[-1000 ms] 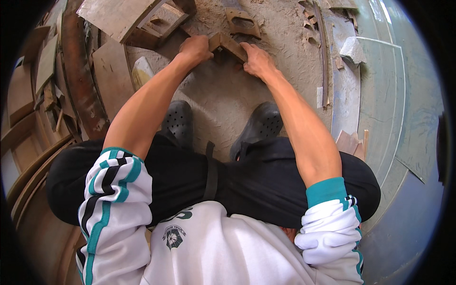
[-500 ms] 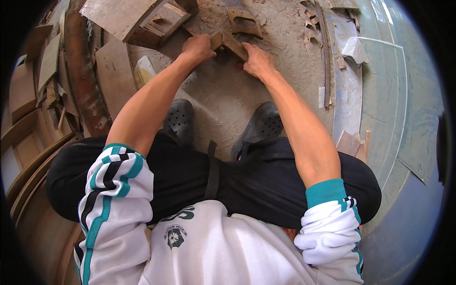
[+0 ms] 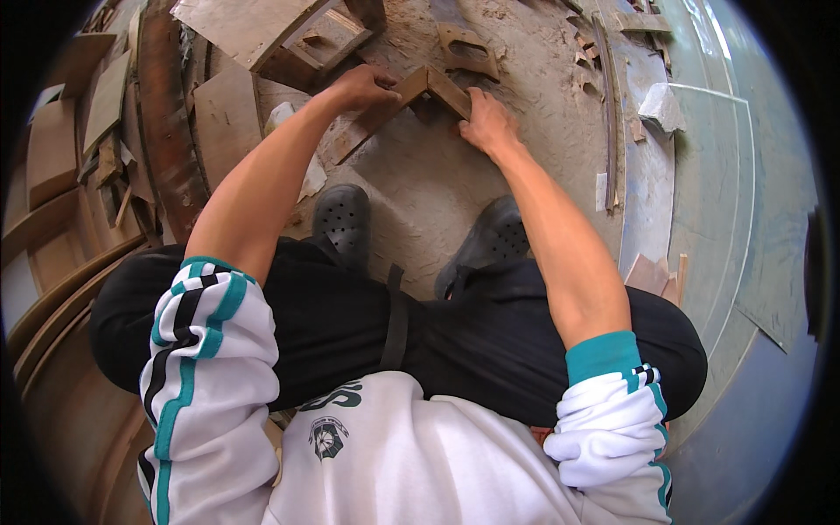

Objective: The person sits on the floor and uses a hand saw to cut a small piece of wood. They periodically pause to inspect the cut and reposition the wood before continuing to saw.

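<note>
Your right grip [image 3: 490,121] holds the right end of an angled wooden piece [image 3: 414,86], while your left grip [image 3: 363,87] curls at its longer left leg; whether those fingers clasp or only touch, I cannot tell. The piece sits at the floor [image 3: 409,175], its corner pointing toward the floor's far edge, between boards [image 3: 229,114] along the left edge and glass sheets [image 3: 713,175] along the right. Just beyond it lies a slotted wooden plate [image 3: 451,40].

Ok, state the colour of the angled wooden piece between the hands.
The angled wooden piece is brown; head view.
</note>
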### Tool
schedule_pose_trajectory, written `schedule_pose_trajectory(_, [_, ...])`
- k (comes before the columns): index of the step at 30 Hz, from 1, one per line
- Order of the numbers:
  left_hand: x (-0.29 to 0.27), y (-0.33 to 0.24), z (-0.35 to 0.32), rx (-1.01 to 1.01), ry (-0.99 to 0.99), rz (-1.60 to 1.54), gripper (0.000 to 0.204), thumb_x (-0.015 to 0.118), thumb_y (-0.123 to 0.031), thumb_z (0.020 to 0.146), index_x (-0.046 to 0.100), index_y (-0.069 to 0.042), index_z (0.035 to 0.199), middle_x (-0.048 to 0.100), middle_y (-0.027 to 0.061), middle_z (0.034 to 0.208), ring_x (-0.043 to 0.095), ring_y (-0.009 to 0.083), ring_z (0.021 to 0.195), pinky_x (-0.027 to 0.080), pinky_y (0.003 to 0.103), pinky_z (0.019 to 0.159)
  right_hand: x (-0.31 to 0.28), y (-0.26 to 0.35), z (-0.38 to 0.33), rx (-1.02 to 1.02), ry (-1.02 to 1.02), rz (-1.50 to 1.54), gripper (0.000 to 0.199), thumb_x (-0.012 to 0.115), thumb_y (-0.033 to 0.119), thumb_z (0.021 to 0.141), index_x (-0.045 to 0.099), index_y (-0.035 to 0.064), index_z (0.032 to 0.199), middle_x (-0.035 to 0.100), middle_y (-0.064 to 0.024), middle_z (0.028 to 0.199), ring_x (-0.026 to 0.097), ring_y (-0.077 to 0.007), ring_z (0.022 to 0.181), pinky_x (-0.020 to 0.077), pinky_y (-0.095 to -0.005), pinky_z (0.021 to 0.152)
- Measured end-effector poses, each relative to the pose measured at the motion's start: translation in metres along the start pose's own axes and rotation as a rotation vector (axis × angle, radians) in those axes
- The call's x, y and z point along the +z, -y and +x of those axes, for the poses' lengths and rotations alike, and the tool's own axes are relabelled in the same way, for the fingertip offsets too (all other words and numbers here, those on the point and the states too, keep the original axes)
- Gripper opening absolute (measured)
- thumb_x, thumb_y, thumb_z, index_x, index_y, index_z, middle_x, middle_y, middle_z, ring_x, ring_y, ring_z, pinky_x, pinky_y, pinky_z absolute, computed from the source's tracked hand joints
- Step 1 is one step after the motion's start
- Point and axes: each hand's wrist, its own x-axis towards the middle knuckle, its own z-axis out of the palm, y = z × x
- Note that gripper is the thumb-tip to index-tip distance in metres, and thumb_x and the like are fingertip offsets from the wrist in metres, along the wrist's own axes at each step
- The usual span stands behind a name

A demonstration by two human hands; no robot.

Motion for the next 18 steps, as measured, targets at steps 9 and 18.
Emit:
schedule_pose_trajectory(9, [0.011, -0.008, -0.005, 0.004, -0.064, 0.129, 0.063, 0.082, -0.046, 0.076, 0.071, -0.008, 0.125, 0.072, 0.0199, 0.117, 0.069, 0.0326, 0.105, 0.052, 0.039, 0.092, -0.003, 0.012, -0.001, -0.005, -0.011, 0.027, 0.052, 0.069, 0.019, 0.086, 0.054, 0.0067, 0.134, 0.066, -0.0146, 0.126, 0.063, -0.0361, 0.117, 0.0523, -0.0487, 0.097])
schedule_pose_trajectory(18, [0.013, -0.016, 0.002, -0.062, -0.008, 0.203, 0.055, 0.081, -0.042, 0.078, 0.072, -0.008, 0.121, 0.071, 0.0197, 0.116, 0.067, 0.0356, 0.11, 0.052, 0.042, 0.096, 0.007, 0.005, -0.001, -0.045, -0.051, 0.099, 0.058, 0.07, 0.015, 0.087, 0.051, 0.0073, 0.141, 0.063, -0.0158, 0.13, 0.061, -0.0368, 0.119, 0.0503, -0.0476, 0.099])
